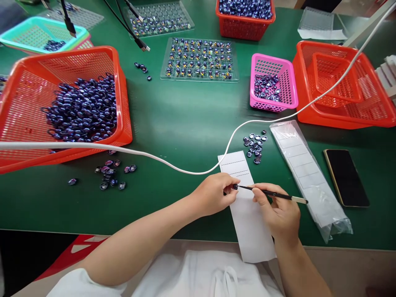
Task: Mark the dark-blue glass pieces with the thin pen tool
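Between thumb and fingers, my left hand (216, 194) pinches a small dark part (235, 187); its exact kind is too small to make out. My right hand (280, 210) is closed around a thin black tool with a pale end (278, 194), perhaps tweezers or a fine brush. The tool's tip meets or nearly meets the small part. Below both hands lies a white paper strip with printed lines (250, 231). A cluster of small shiny dark pieces (255, 144) rests just beyond my right hand, and another loose group (109, 171) lies to the left.
A red basket (123, 107) heaped with dark looped pieces stands left. A white cable (185, 170) crosses the table. At the back are a filled clear tray (199, 78) and a pink basket (274, 106). A bagged paper strip (305, 169) and a phone (346, 177) lie right.
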### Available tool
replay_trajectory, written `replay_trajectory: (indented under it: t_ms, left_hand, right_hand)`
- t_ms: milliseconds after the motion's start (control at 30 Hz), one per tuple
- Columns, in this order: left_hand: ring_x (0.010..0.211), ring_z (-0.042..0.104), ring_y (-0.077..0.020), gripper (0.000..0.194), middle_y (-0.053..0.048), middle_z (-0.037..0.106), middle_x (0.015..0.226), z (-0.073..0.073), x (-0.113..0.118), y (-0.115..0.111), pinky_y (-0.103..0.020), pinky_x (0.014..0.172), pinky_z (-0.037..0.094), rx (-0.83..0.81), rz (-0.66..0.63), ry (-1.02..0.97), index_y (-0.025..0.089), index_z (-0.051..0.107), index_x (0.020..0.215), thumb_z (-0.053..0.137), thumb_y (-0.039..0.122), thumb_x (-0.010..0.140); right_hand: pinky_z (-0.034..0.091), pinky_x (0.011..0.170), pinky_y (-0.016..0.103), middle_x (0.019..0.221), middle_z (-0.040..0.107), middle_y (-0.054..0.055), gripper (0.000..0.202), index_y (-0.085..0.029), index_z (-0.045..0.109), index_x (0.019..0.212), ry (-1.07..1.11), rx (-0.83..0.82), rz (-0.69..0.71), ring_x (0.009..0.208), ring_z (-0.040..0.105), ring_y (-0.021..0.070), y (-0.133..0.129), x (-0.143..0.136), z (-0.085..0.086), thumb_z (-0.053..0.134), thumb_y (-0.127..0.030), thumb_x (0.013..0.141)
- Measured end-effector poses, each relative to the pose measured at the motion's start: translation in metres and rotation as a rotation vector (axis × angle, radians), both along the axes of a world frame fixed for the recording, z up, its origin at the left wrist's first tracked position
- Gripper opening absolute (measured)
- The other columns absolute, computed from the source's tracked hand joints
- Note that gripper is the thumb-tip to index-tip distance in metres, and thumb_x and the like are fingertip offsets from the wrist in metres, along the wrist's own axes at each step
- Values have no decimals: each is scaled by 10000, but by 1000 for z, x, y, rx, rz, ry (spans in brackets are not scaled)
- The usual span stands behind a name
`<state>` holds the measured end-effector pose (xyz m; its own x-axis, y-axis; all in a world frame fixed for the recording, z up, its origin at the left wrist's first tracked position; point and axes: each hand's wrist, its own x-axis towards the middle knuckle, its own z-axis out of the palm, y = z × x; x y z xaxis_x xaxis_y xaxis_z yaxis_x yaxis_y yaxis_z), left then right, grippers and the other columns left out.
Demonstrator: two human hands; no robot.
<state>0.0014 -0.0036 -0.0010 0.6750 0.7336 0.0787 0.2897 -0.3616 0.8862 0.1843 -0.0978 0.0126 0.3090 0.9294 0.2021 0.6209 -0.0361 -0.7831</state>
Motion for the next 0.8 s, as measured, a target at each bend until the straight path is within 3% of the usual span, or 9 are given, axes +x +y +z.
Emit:
replay_trajectory:
  t_ms: [167, 333, 533, 800]
  left_hand:
    - [711, 647, -159, 279, -54, 693, 771, 0, 1, 0, -261, 661, 516, 1, 11, 5, 90, 726, 1077, 602, 152, 835]
    - [708, 648, -159, 289, -49, 700, 777, 1, 2, 0, -256, 645, 511, -6, 17, 34, 106, 727, 1084, 593, 150, 832]
    - [725, 649, -163, 305, -51, 703, 779, 1, 1, -2, -255, 654, 512, 20, 1, 39, 111, 737, 1074, 580, 130, 814]
    - [703, 647, -148, 341, -41, 713, 795, 3, 1, -1, -241, 654, 514, -3, 15, 28, 132, 742, 1067, 583, 100, 766]
  right_hand:
    - [537, 578, 266, 795, 732, 9, 110, -227, 713, 989, 21, -10, -53, 633, 689, 156, -1, 0, -2, 694, -313, 924]
    - [539, 626, 271, 906, 741, 8, 77, -247, 721, 996, 25, 43, 43, 713, 695, 160, 0, 1, -1, 682, -254, 929]
    - [532, 636, 258, 940, 730, 0, 102, -264, 726, 1017, 132, -87, 103, 698, 688, 140, 3, 6, 7, 649, -266, 950]
    - [529, 658, 285, 741, 702, -6, 109, -245, 732, 963, 196, -98, -125, 673, 680, 166, 2, 5, 9, 688, -334, 918]
